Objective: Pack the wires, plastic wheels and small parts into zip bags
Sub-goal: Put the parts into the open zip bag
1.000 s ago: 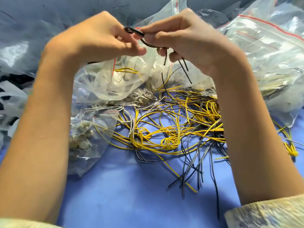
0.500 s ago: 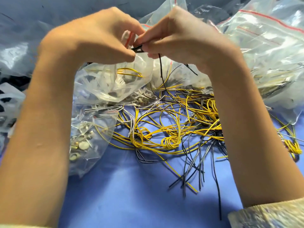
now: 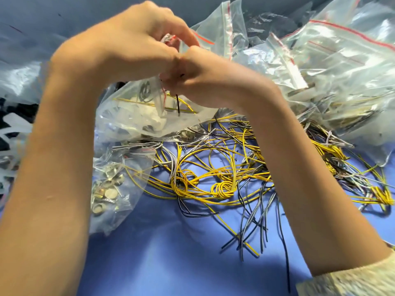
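Both forearms are angling inward above the wire heap (image 3: 213, 178). The left hand (image 3: 136, 45) and right hand (image 3: 211, 82) are touching, fingers curling, the right pinching a black wire (image 3: 177, 103); the left's grasp is blurred.

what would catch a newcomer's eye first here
The two hands meet at top centre: the left hand grips the mouth of a zip bag, while the right hand pinches a black wire dangling at its opening. Below them a tangle of yellow wires sprawls over the blue surface, with a bag of small metal parts to its left.
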### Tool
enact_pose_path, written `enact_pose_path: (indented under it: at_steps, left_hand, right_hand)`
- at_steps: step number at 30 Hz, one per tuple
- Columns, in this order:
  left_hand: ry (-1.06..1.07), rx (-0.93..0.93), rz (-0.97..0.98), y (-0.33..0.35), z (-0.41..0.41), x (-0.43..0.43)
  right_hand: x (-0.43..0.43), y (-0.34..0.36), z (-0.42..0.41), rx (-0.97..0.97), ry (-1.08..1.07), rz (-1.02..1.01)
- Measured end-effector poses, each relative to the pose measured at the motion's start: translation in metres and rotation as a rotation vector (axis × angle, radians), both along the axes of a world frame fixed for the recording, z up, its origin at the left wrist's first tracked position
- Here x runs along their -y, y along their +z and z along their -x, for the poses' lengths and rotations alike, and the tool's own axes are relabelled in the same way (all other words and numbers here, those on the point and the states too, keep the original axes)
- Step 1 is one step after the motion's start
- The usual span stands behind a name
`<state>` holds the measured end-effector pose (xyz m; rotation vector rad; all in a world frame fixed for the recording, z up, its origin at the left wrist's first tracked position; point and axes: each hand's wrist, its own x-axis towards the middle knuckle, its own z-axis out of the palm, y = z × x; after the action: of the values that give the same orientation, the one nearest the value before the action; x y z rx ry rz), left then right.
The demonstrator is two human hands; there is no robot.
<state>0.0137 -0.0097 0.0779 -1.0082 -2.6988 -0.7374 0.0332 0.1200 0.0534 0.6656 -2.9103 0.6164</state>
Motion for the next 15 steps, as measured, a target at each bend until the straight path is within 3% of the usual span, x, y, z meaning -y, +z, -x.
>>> enact_pose_path:
  at_steps: [7, 11, 15]
  left_hand:
    - [-0.048, 0.052, -0.018, -0.002, 0.005, 0.002]
    - [-0.067, 0.07, -0.025, -0.004, 0.007, 0.007]
    - [-0.071, 0.109, -0.026, -0.004, 0.008, 0.009]
  right_hand:
    - [-0.011, -0.003, -0.004, 0.135, 0.145, -0.121]
    - [-0.021, 0.002, -0.007, 0.235, 0.046, 0.105]
    - [-0.025, 0.0, -0.003, 0.207, -0.107, 0.01]
